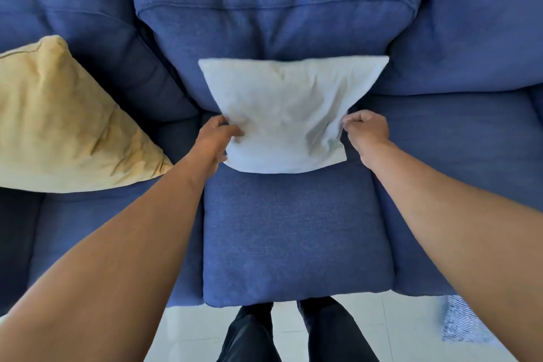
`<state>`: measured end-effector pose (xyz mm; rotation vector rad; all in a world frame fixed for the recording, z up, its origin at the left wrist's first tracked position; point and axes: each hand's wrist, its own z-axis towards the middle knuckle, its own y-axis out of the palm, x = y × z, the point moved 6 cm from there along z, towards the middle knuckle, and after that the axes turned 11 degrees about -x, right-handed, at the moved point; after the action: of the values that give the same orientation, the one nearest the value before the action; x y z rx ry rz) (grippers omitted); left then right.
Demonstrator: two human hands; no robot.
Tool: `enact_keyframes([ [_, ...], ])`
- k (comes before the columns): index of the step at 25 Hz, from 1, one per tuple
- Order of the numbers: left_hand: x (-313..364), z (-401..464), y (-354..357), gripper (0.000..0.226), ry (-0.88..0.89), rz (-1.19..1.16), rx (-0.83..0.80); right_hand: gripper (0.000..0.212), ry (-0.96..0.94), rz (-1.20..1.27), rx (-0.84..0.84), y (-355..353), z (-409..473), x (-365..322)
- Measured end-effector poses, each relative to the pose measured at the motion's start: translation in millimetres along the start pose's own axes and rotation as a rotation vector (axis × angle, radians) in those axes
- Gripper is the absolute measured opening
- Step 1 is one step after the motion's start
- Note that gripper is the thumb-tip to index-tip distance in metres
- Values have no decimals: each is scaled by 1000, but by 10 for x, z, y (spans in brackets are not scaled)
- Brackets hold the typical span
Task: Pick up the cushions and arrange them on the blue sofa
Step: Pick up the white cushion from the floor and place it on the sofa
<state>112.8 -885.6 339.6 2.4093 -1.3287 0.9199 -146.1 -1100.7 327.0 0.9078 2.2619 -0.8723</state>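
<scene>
A pale light-blue cushion [286, 114] leans against the back of the blue sofa [296, 244], over the middle seat. My left hand [219, 134] grips its lower left edge with the fingers closed on the fabric. My right hand [365, 129] pinches its right edge in a fist. A yellow cushion [61, 123] rests against the sofa back on the left seat, touched by neither hand.
A blue-and-white striped cushion or cloth [464, 320] lies on the white tiled floor [188, 329] at the lower right, half hidden by my right forearm. My legs in dark trousers [293, 332] stand at the sofa's front edge.
</scene>
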Motion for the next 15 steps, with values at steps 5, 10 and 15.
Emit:
enact_keyframes([
  [5, 184, 175, -23, 28, 8, 17, 96, 9, -10, 27, -14, -75, 247, -198],
  [10, 790, 295, -179, 35, 177, -204, 184, 29, -66, 381, -86, -174, 413, -708],
  [15, 827, 177, -312, 8, 340, -241, 311, 7, -250, 348, -32, -322, 508, -840],
])
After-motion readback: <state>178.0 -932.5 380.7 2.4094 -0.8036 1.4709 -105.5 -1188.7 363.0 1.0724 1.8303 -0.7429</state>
